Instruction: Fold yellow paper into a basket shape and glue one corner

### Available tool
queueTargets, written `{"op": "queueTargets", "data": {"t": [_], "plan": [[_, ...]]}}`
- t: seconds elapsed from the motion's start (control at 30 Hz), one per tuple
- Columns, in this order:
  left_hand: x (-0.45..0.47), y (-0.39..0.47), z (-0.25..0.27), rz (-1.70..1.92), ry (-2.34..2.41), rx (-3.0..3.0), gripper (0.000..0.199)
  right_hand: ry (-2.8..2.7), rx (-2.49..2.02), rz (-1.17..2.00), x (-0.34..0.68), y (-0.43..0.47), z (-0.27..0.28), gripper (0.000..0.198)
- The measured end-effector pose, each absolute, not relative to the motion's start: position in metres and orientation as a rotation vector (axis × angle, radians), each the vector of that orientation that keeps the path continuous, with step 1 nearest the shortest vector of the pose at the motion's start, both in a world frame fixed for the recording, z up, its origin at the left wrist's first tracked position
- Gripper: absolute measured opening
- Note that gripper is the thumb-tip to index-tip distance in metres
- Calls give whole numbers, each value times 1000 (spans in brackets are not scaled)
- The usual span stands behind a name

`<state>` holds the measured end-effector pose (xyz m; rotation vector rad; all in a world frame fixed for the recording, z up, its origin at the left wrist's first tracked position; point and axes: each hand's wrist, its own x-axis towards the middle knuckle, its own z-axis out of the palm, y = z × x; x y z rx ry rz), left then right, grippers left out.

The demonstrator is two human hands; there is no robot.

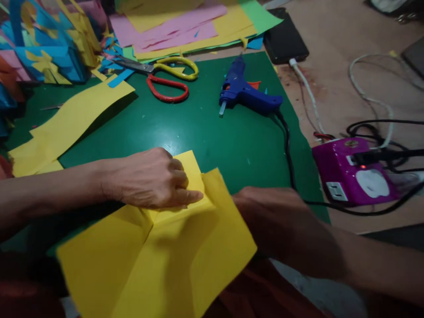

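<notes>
A creased sheet of yellow paper (159,265) lies at the table's near edge, with folded flaps along its upper side. My left hand (155,181) rests on the folded part, its fingers curled and one digit pressed along the crease. Behind the raised right flap is my right hand (248,203). The paper hides its fingers, so I cannot see what they do there.
A green mat (205,128) carries scissors (168,79) and a blue glue gun (238,88). Yellow paper strips (76,119) and paper baskets (49,57) are left. Coloured sheets (185,26), a phone (286,37) and a purple power box (351,172) with cords surround it.
</notes>
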<state>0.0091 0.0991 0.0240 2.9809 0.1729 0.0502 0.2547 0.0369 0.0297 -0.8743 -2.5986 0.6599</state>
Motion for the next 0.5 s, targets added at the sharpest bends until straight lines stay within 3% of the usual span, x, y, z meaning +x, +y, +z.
{"op": "queueTargets", "data": {"t": [0.23,0.37,0.5], "plan": [[18,97,20,229,363,2737,29,-2793,-503,125,265,19,16,36],[20,94,18,212,398,2605,31,-2754,-479,106,271,15,13,35],[17,94,21,174,382,2621,38,-2675,-583,287,270,17,12,32]]}}
